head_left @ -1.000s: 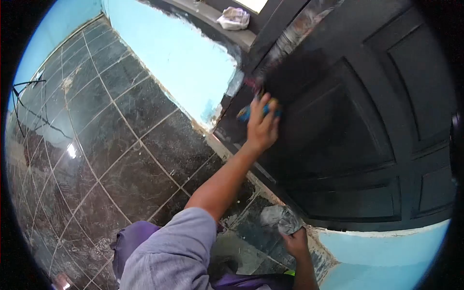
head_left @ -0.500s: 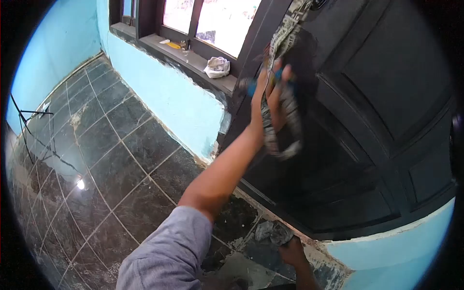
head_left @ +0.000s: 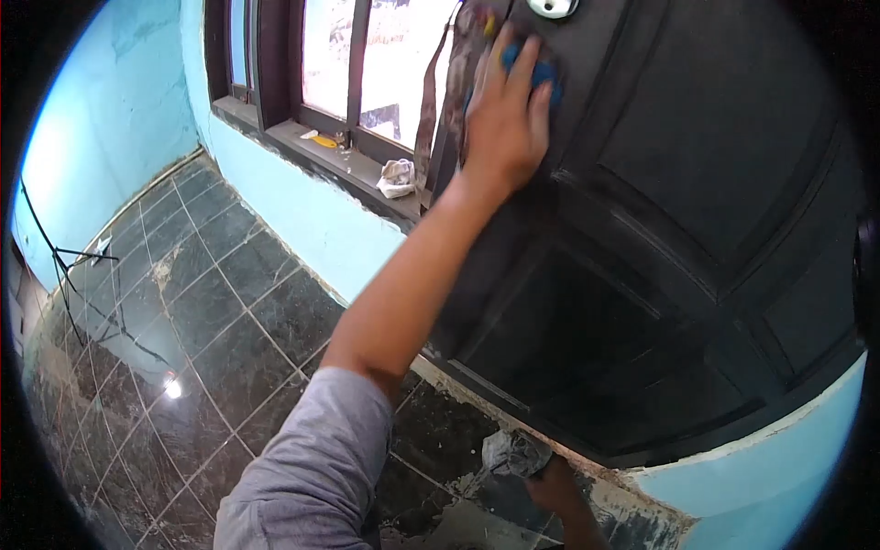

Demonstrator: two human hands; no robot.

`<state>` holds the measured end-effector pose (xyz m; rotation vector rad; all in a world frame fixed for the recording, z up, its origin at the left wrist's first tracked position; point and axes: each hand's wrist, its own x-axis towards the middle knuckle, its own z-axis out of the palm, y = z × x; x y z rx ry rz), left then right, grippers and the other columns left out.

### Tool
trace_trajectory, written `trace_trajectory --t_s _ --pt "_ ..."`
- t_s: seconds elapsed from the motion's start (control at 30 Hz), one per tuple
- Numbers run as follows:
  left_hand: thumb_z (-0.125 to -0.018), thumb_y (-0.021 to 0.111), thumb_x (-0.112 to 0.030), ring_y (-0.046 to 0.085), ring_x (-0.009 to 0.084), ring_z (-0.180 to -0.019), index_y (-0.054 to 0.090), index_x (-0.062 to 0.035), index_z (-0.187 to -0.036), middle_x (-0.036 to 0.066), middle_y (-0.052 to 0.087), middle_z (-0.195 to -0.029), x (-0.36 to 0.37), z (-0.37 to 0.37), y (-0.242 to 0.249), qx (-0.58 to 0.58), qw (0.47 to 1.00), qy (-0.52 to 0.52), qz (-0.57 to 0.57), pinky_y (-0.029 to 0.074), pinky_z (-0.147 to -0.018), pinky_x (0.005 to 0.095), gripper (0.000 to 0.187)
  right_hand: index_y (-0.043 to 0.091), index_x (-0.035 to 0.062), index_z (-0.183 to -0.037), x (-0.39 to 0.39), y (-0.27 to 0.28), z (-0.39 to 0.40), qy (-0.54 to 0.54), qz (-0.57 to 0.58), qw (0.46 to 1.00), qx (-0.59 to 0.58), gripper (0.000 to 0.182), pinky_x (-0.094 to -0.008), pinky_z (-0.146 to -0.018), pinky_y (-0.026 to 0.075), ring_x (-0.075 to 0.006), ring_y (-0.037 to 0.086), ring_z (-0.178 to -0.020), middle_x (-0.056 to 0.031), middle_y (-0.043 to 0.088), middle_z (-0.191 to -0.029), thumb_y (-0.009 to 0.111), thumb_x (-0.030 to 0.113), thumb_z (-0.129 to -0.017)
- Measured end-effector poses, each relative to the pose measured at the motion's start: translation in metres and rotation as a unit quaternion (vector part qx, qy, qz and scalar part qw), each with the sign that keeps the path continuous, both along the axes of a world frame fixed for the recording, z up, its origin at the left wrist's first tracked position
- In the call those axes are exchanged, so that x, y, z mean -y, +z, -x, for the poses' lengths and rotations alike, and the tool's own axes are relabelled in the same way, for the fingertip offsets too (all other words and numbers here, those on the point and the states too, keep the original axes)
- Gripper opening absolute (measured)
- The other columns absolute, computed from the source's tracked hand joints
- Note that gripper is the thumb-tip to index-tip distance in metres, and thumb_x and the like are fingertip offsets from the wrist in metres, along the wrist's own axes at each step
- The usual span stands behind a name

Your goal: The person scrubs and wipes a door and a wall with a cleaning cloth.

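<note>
My left hand is raised against the dark door, its fingers bent over a blue object that I cannot identify. A long, thin strip of newspaper dangles beside that hand, in front of the window; whether the fingers also grip it is blurred. A small yellow patch shows just above the fingertips. Low in the view, my right hand is closed on a crumpled grey wad, seemingly paper, close to the foot of the door.
A round metal lock plate sits high on the door. The window sill carries a white crumpled bundle and a yellow-handled tool. A black tripod-like stand rises at the left from dark floor tiles by a light-blue wall.
My left hand has moved up the door with the blue object. The newspaper strip, looped under the hand before, now hangs to its left. The right hand stays low with the wad.
</note>
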<state>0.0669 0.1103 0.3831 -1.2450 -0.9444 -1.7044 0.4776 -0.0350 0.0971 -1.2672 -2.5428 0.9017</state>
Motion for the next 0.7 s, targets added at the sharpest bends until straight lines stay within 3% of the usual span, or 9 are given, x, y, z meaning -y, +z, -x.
trace_trajectory --t_s 0.17,0.27,0.3,0.37,0.4,0.47,0.53,0.63,0.7 --pt "-0.095 0.060 -0.001 0.045 0.0541 -0.140 0.051 0.0058 -0.145 0.034 0.042 -0.155 0.015 -0.023 -0.150 0.009 0.992 -0.003 0.129 0.038 -0.117 0.0505 0.051 0.064 0.0041 -0.133 0.010 0.014 0.009 0.069 -0.011 0.997 -0.029 0.059 -0.0482 -0.098 0.054 -0.0416 0.067 -0.116 -0.0230 0.071 -0.123 0.080 0.033 -0.084" --pt "-0.095 0.059 -0.001 0.044 0.0525 -0.142 0.052 0.0048 -0.146 0.035 0.040 -0.156 0.013 -0.014 -0.126 -0.019 0.993 -0.026 0.117 0.037 -0.117 0.0499 0.051 0.064 0.0047 -0.134 0.027 0.052 0.020 0.047 0.059 0.996 -0.042 0.058 -0.0489 -0.102 0.052 -0.0422 0.065 -0.119 -0.0230 0.069 -0.126 0.079 0.031 -0.084" --pt "-0.097 0.058 -0.003 0.047 0.0543 -0.137 0.051 0.0033 -0.147 0.036 0.047 -0.149 0.013 -0.012 -0.097 -0.017 0.995 0.002 0.101 0.040 -0.115 0.0515 0.052 0.064 0.0046 -0.135 0.031 0.064 0.023 0.030 0.098 0.994 -0.032 0.056 -0.0493 -0.105 0.050 -0.0427 0.063 -0.122 -0.0232 0.067 -0.130 0.077 0.027 -0.085" --pt "-0.098 0.057 -0.009 0.052 0.0552 -0.128 0.056 0.0025 -0.140 0.038 0.055 -0.135 0.007 -0.005 -0.034 0.026 0.996 0.036 0.076 0.043 -0.110 0.0539 0.043 0.064 0.0048 -0.135 0.034 0.069 0.024 0.016 0.112 0.993 -0.018 0.054 -0.0495 -0.107 0.049 -0.0432 0.062 -0.123 -0.0235 0.066 -0.131 0.075 0.023 -0.085" --pt "-0.099 0.057 -0.015 0.057 0.0538 -0.115 0.061 0.0021 -0.125 0.036 0.061 -0.120 0.005 0.003 -0.011 0.107 0.978 0.011 0.180 0.046 -0.100 0.0580 0.031 0.064 0.0052 -0.134 0.032 0.066 0.022 0.019 0.085 0.996 -0.015 0.054 -0.0493 -0.106 0.050 -0.0432 0.063 -0.121 -0.0237 0.067 -0.130 0.075 0.023 -0.085" --pt "-0.099 0.056 -0.016 0.059 0.0513 -0.103 0.061 0.0024 -0.111 0.031 0.063 -0.113 -0.012 0.026 0.010 0.096 0.992 0.077 0.036 0.047 -0.089 0.0574 0.022 0.065 0.0057 -0.132 0.026 0.048 0.011 0.015 0.058 0.998 0.003 0.052 -0.0492 -0.103 0.052 -0.0433 0.065 -0.117 -0.0240 0.069 -0.126 0.075 0.023 -0.084" --pt "-0.095 0.058 -0.009 0.058 0.0523 -0.118 0.062 0.0042 -0.122 0.033 0.061 -0.127 0.000 0.010 -0.003 0.178 0.979 0.013 0.103 0.047 -0.102 0.0546 0.030 0.066 0.0062 -0.130 0.021 0.021 -0.005 0.009 0.058 0.998 0.030 0.050 -0.0496 -0.099 0.053 -0.0436 0.068 -0.111 -0.0242 0.071 -0.121 0.074 0.024 -0.084" --pt "-0.092 0.062 -0.003 0.052 0.0509 -0.133 0.058 0.0034 -0.138 0.031 0.055 -0.143 -0.002 -0.012 -0.092 0.013 0.997 0.069 0.023 0.041 -0.113 0.0541 0.046 0.067 0.0056 -0.127 0.028 0.045 0.001 0.033 0.069 0.997 0.007 0.047 -0.0508 -0.095 0.055 -0.0432 0.070 -0.106 -0.0236 0.072 -0.115 0.073 0.024 -0.085" --pt "-0.091 0.064 0.000 0.050 0.0488 -0.137 0.054 0.0010 -0.145 0.029 0.052 -0.148 0.010 -0.023 -0.112 -0.068 0.992 0.043 0.094 0.039 -0.115 0.0548 0.054 0.067 0.0050 -0.126 0.036 0.064 0.009 0.049 0.044 0.997 -0.028 0.046 -0.0512 -0.094 0.055 -0.0436 0.070 -0.105 -0.0237 0.072 -0.114 0.072 0.024 -0.085"
